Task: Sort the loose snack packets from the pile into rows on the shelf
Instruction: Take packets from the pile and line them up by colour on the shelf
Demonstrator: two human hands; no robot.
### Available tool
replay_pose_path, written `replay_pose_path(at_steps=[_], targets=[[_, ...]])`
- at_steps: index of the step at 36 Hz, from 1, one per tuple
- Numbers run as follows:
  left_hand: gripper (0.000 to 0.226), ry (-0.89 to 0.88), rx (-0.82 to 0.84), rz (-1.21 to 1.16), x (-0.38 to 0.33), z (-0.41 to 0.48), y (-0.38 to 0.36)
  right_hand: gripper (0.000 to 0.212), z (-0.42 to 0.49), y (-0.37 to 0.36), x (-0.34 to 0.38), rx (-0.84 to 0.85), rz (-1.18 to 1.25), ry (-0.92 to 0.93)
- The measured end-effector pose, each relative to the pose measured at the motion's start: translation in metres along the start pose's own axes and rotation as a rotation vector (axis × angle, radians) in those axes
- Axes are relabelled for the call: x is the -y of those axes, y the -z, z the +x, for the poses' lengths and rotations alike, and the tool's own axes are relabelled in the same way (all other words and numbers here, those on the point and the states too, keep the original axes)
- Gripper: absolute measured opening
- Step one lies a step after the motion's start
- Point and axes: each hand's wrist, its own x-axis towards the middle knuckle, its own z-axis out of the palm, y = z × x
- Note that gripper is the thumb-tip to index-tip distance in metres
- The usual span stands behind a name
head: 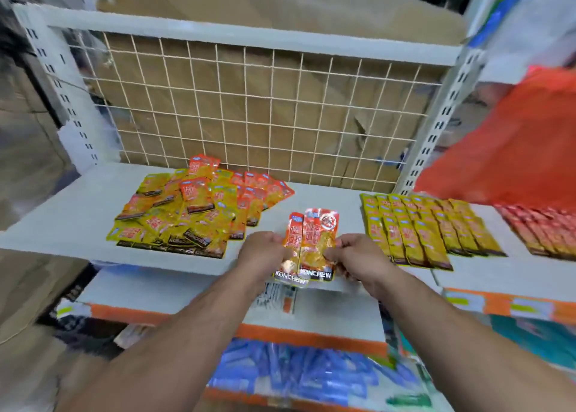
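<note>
1. Nearest the viewer, below the working level, a lower shelf (pixel 311 333) with an orange front strip holds blurred blue packets (pixel 290 377).
2. Two bare forearms reach forward to the front edge of the pale grey shelf (pixel 62 224).
3. The left hand (pixel 265 252) and right hand (pixel 358 255) grip the same small stack of red and yellow snack packets (pixel 311 243) from either side, fingers curled around its lower half, over the shelf's front edge near the middle.
4. Toward the right end, yellow packets lie in overlapping rows (pixel 417 227); red rows (pixel 536 230) follow near the right edge.
5. Toward the left, further back, a loose pile (pixel 193 212) of mixed yellow and red packets sprawls.
6. At the back edge stands a white wire grid (pixel 249 106) with brown cardboard (pixel 280 12) behind it.
</note>
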Motion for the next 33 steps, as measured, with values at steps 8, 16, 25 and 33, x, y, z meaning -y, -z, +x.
replay_pose_path(at_steps=[8, 16, 25, 33], targets=[[0.02, -0.025, 0.21, 0.07, -0.028, -0.034, -0.087, 0.037, -0.042, 0.087, -0.051, -0.135, 0.048, -0.025], [0.032, -0.009, 0.268, 0.077, -0.054, -0.08, -0.198, 0.014, -0.081, 0.195, -0.106, -0.223, 0.041, -0.043], [0.035, 0.024, 0.351, -0.042, -0.083, -0.133, -0.328, 0.014, -0.111, 0.324, -0.164, -0.317, 0.036, -0.043], [0.032, 0.034, 0.378, -0.035, -0.104, -0.144, -0.418, 0.015, -0.115, 0.416, -0.204, -0.37, 0.058, -0.066]])
